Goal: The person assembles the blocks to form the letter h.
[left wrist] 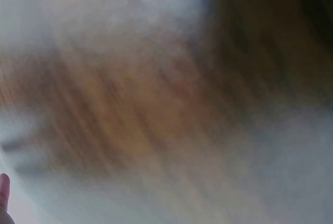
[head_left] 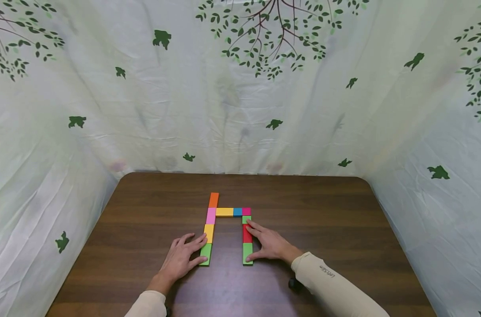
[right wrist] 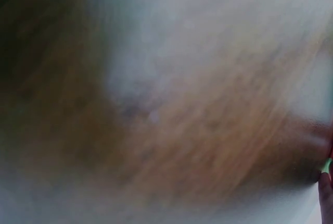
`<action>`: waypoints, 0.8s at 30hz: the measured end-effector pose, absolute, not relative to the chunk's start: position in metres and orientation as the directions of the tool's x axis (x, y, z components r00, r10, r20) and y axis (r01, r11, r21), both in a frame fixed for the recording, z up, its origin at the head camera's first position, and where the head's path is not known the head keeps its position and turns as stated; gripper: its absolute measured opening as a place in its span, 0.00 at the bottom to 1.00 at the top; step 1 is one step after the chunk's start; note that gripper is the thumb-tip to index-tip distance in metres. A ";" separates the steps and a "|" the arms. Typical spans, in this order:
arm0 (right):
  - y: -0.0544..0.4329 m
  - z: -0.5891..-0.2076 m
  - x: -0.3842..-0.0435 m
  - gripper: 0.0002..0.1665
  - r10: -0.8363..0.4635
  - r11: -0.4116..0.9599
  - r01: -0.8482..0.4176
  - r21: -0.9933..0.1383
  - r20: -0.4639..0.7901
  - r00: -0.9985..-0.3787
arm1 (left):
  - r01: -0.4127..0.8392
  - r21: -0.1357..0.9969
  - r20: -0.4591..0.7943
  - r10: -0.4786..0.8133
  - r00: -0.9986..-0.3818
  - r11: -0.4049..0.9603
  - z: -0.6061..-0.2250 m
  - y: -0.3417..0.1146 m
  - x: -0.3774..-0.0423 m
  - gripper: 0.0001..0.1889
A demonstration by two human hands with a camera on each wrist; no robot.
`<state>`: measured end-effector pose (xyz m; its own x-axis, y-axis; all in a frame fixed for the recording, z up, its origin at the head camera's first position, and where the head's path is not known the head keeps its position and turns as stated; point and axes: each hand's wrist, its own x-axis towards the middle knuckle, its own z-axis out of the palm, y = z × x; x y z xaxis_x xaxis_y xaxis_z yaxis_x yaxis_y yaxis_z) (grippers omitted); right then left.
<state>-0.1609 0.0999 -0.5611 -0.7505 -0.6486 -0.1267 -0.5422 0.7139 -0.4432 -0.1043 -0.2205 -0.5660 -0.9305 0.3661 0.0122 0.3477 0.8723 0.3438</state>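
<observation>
Flat coloured blocks lie end to end on the table in an h-like outline. In the left column, orange [head_left: 214,200], pink [head_left: 211,215], yellow [head_left: 209,233] and green [head_left: 205,252] blocks run downward. A yellow block [head_left: 224,212] and a blue block [head_left: 238,212] form the crossbar. Down the right column come magenta [head_left: 246,211], small green [head_left: 246,219], red [head_left: 247,235] and long green [head_left: 247,249] blocks. My left hand [head_left: 179,259], fingers spread, touches the left column's lower blocks. My right hand [head_left: 271,245] rests extended fingertips and thumb along the right column.
The brown wooden table [head_left: 323,211] has rounded far corners. White curtains [head_left: 240,101] with leaf and bird prints hang behind and beside it. A small black object [head_left: 294,284] shows beneath the right sleeve. Both wrist views are mostly blurred table surface.
</observation>
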 end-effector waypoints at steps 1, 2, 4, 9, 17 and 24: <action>0.100 -0.561 -0.161 0.63 -0.649 0.713 -0.543 -0.443 -0.125 -0.750 | 0.348 0.344 0.013 0.366 -0.931 0.872 -0.566 -0.220 -0.104 0.33; 0.100 -0.561 -0.161 0.63 -0.649 0.713 -0.544 -0.443 -0.124 -0.751 | 0.349 0.342 0.015 0.366 -0.930 0.872 -0.566 -0.220 -0.104 0.33; 0.100 -0.560 -0.161 0.63 -0.649 0.713 -0.544 -0.442 -0.122 -0.751 | 0.349 0.341 0.017 0.366 -0.930 0.873 -0.566 -0.220 -0.104 0.33; 0.100 -0.561 -0.161 0.62 -0.647 0.714 -0.542 -0.443 -0.120 -0.753 | 0.354 0.336 0.030 0.366 -0.930 0.873 -0.566 -0.220 -0.103 0.33; 0.100 -0.564 -0.160 0.62 -0.650 0.712 -0.556 -0.429 -0.104 -0.753 | 0.355 0.324 0.014 0.370 -0.929 0.877 -0.564 -0.220 -0.103 0.33; 0.100 -0.564 -0.160 0.62 -0.652 0.709 -0.558 -0.431 -0.100 -0.752 | 0.345 0.329 -0.004 0.367 -0.930 0.879 -0.563 -0.220 -0.103 0.33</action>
<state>-0.1599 0.1002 -0.5636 -0.7516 -0.6520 -0.0999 -0.5580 0.7092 -0.4308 -0.1034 -0.2196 -0.5632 -0.9304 0.3666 -0.0037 0.3450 0.8790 0.3290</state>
